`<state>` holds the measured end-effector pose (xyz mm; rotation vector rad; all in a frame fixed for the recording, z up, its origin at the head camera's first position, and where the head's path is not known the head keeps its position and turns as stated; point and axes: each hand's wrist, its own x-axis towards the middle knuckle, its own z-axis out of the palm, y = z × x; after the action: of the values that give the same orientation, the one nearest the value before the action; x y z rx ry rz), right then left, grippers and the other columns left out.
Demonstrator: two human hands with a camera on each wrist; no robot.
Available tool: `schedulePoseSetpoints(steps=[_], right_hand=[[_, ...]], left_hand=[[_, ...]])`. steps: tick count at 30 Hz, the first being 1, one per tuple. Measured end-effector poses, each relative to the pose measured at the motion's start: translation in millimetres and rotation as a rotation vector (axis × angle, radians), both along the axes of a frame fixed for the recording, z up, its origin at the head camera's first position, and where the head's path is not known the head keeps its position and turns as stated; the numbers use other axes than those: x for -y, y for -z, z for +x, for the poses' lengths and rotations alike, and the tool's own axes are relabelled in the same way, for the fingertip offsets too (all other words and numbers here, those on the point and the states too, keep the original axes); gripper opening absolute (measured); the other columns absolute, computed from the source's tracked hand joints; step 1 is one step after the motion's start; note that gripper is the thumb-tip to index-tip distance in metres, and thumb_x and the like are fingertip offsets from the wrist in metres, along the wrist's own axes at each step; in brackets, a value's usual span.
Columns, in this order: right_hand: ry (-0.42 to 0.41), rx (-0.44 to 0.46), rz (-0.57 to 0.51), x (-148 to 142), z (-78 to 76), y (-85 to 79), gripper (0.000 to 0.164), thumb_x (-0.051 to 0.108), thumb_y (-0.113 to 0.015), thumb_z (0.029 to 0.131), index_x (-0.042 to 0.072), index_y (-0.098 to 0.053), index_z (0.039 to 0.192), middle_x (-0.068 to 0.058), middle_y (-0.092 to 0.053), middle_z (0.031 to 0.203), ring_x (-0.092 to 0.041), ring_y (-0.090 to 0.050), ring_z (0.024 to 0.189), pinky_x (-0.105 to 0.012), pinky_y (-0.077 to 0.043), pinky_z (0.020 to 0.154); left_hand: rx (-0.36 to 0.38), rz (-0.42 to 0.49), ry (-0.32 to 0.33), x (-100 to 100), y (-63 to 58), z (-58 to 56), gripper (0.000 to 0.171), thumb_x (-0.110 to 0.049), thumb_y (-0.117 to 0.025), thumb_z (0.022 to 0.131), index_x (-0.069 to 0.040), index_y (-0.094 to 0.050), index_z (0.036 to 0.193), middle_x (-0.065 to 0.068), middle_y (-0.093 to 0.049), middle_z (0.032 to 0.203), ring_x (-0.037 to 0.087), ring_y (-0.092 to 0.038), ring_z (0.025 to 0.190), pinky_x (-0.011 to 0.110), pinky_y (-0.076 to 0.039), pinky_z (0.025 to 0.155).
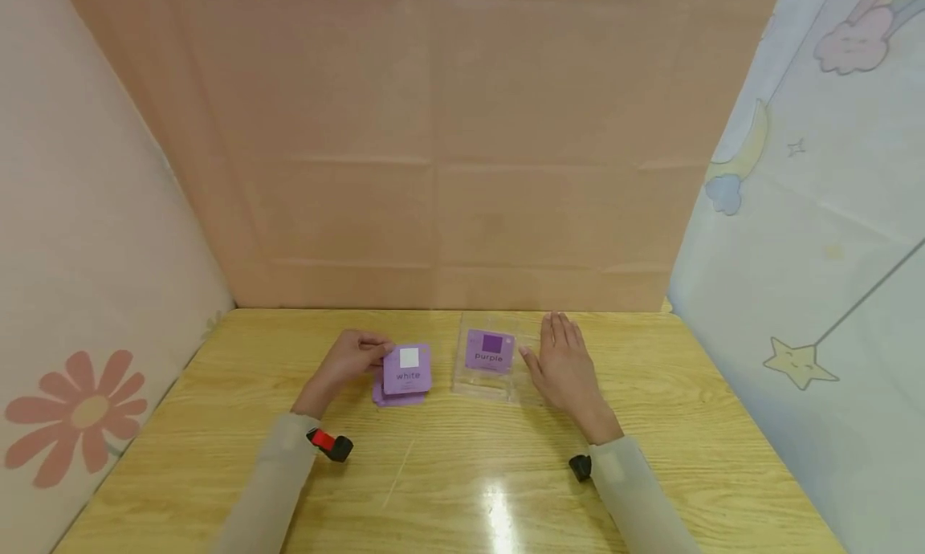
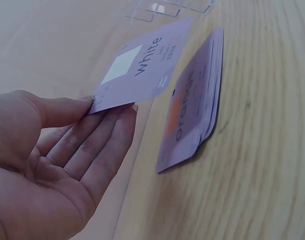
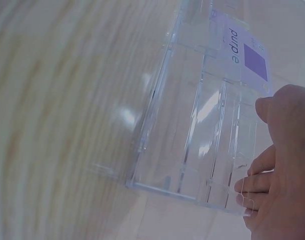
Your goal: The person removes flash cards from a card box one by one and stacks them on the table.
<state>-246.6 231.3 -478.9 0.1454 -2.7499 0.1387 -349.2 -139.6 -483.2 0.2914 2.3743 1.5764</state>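
Note:
My left hand (image 1: 350, 363) pinches the lilac "white" card (image 1: 408, 380) at its left edge, between thumb and fingers. Below that card lies a small pile of lilac cards; in the left wrist view its top one is the "orange" card (image 2: 185, 120). A clear plastic holder with slots (image 1: 482, 387) stands right of the pile. In it sits the "purple" card (image 1: 490, 364), face toward me. My right hand (image 1: 569, 371) lies along the holder's right end with fingers extended, and its fingertips touch the clear plastic in the right wrist view.
The wooden table (image 1: 433, 490) runs back to a brown paper backdrop (image 1: 433, 152). Patterned cloth walls flank it, with a flower (image 1: 83, 413) on the left and a star (image 1: 798, 361) on the right. Each wrist wears a small black camera.

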Motion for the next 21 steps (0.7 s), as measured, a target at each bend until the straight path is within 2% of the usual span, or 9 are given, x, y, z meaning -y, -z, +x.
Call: schedulePoseSetpoints(steps=[13,21], right_hand=[[-0.008,-0.040,-0.012,0.6,0.6,2.3,0.073,0.036,-0.057,0.108,-0.019,-0.038,0.152,-0.039,-0.041,0.158,-0.052,-0.036,0.153,-0.063,-0.027,0.129],[-0.014,-0.055,-0.017,1.1,-0.8,1.7,0.072,0.035,-0.058,0.108,-0.018,-0.040,0.152,-0.039,-0.041,0.158,-0.051,-0.037,0.153,-0.063,-0.028,0.129]], left_hand=[[0.038,-0.019,0.006,8.9,9.7,2.6,0.031,-0.015,-0.063,0.106,0.006,-0.071,0.127,0.024,-0.075,0.122,0.018,-0.075,0.094,0.037,-0.066,0.087],[0.042,-0.017,-0.001,11.3,18.1,2.6,0.029,-0.015,-0.061,0.107,0.003,-0.072,0.127,0.023,-0.075,0.123,0.018,-0.076,0.098,0.035,-0.066,0.085]])
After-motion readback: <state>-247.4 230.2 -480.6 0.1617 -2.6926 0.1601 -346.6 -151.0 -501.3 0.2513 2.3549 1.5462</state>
